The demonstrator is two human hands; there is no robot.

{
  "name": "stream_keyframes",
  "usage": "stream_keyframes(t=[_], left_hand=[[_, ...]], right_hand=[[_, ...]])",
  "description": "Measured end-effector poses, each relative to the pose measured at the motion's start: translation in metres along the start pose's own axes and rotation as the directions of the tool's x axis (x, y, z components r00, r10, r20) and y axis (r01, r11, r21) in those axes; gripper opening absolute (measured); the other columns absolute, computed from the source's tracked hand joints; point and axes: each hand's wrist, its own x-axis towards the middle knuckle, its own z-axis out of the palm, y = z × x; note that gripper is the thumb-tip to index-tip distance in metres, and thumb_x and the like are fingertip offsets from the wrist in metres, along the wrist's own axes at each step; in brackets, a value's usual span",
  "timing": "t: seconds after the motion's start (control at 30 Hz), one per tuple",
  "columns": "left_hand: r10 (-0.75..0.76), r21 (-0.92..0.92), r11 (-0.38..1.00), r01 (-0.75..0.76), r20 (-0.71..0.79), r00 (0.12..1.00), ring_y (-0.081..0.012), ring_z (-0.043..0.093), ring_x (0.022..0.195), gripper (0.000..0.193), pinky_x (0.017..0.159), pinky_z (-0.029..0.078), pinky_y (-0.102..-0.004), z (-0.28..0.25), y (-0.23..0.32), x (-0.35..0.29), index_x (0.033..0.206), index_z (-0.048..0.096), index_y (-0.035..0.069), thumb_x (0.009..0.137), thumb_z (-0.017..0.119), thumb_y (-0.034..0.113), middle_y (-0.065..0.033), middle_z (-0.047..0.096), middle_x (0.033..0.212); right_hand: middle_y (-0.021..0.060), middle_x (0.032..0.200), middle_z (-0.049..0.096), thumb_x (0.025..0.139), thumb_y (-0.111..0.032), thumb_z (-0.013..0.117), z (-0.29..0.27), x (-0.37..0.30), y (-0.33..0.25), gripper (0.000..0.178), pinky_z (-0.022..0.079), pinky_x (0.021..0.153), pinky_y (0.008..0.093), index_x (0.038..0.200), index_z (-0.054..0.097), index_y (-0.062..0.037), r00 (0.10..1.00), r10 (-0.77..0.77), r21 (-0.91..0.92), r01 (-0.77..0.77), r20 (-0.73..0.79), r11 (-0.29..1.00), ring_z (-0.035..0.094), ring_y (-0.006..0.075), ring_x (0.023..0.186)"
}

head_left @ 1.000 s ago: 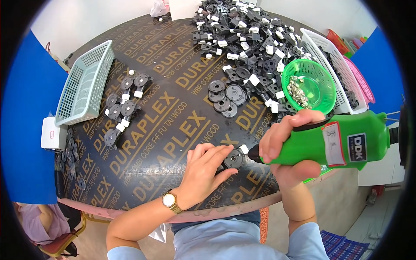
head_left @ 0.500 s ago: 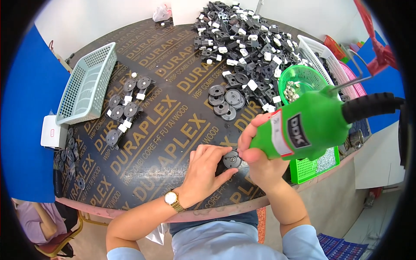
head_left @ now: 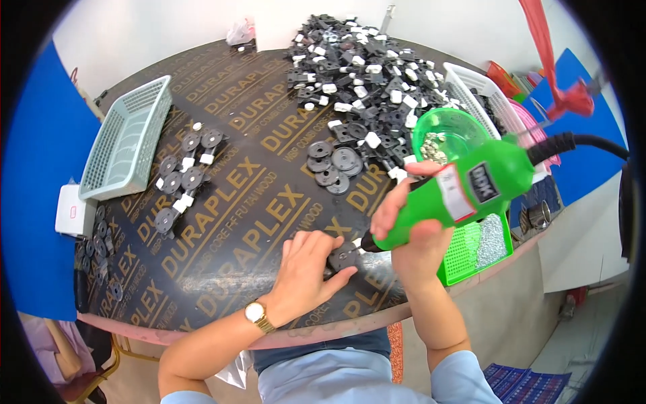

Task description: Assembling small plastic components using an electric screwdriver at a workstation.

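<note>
My right hand [head_left: 420, 249] is wrapped round a green electric screwdriver [head_left: 464, 192], which lies tilted with its black nose pointing left. Its thin bit ends close to a small black plastic part [head_left: 344, 257]; I cannot tell whether they touch. That part is pinched against the table between the thumb and fingers of my left hand [head_left: 303, 273], which hide some of it. Beyond my hands, loose black discs [head_left: 345, 159] lie beside a large heap of black plastic parts with white pieces [head_left: 377, 74].
Several assembled parts with discs [head_left: 192, 178] lie left of centre, near a pale green basket [head_left: 124, 145]. More discs [head_left: 101, 246] sit by a white box [head_left: 74, 210]. To the right are a green bowl of small metal pieces [head_left: 452, 121] and a green tray of small silvery pieces [head_left: 464, 259].
The screwdriver has tipped over toward horizontal, its nose now showing. In my left hand the part's round disc face has given way to a flatter plate-like side. The whole view has shifted slightly.
</note>
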Motion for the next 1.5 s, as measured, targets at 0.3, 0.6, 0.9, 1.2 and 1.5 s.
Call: stream_keyframes(t=[0.3, 0.6, 0.9, 1.2, 1.5], left_hand=[[0.182, 0.173, 0.967, -0.185, 0.034, 0.983, -0.0308, 0.05, 0.107, 0.031, 0.085, 0.042, -0.0384, -0.012, -0.004, -0.002, 0.096, 0.062, 0.008, 0.066, 0.065, 0.0, -0.0129, 0.054, 0.116], [0.125, 0.055, 0.99, -0.13, 0.095, 0.988, -0.0319, 0.055, 0.104, 0.029, 0.085, 0.045, -0.0368, -0.015, -0.002, 0.005, 0.089, 0.056, 0.003, 0.065, 0.073, 0.006, -0.0158, 0.055, 0.118], [0.15, 0.149, 0.974, -0.169, 0.131, 0.98, -0.0315, 0.05, 0.115, 0.036, 0.092, 0.041, -0.0387, -0.014, -0.006, 0.004, 0.096, 0.056, 0.004, 0.065, 0.074, 0.008, -0.0138, 0.052, 0.125], [0.157, 0.162, 0.971, -0.178, 0.138, 0.978, -0.0294, 0.049, 0.117, 0.032, 0.091, 0.041, -0.0396, -0.016, -0.007, 0.005, 0.098, 0.058, 0.003, 0.069, 0.07, 0.009, -0.0137, 0.05, 0.127], [0.117, 0.175, 0.978, -0.116, 0.006, 0.993, -0.0341, 0.053, 0.099, 0.036, 0.085, 0.043, -0.0383, -0.015, -0.003, 0.003, 0.103, 0.06, 0.009, 0.068, 0.065, 0.001, -0.0144, 0.051, 0.121]], right_hand=[[0.0033, 0.064, 0.042, 0.084, -0.055, 0.053, -0.143, 0.014, -0.051, 0.058, 0.037, 0.046, 0.0233, 0.108, 0.04, -0.0043, 0.939, -0.294, -0.405, 0.202, -0.181, 0.892, 0.042, 0.0105, 0.05], [0.005, 0.067, 0.044, 0.084, -0.055, 0.054, -0.188, 0.02, -0.029, 0.06, 0.04, 0.05, 0.0255, 0.108, 0.041, -0.0019, 0.915, -0.33, -0.437, 0.205, -0.233, 0.876, 0.045, 0.0118, 0.054], [0.0053, 0.068, 0.046, 0.084, -0.052, 0.056, -0.198, 0.022, -0.018, 0.058, 0.04, 0.049, 0.0256, 0.109, 0.041, -0.0018, 0.927, -0.315, -0.459, 0.193, -0.205, 0.867, 0.046, 0.0118, 0.055], [0.0055, 0.068, 0.047, 0.084, -0.052, 0.056, -0.196, 0.023, -0.018, 0.058, 0.04, 0.049, 0.0256, 0.108, 0.041, -0.0019, 0.928, -0.31, -0.479, 0.18, -0.207, 0.859, 0.046, 0.012, 0.054], [0.0053, 0.069, 0.047, 0.087, -0.043, 0.057, -0.195, 0.024, -0.017, 0.049, 0.039, 0.049, 0.026, 0.109, 0.042, -0.0027, 0.928, -0.278, -0.503, 0.121, -0.249, 0.855, 0.046, 0.0127, 0.054]])
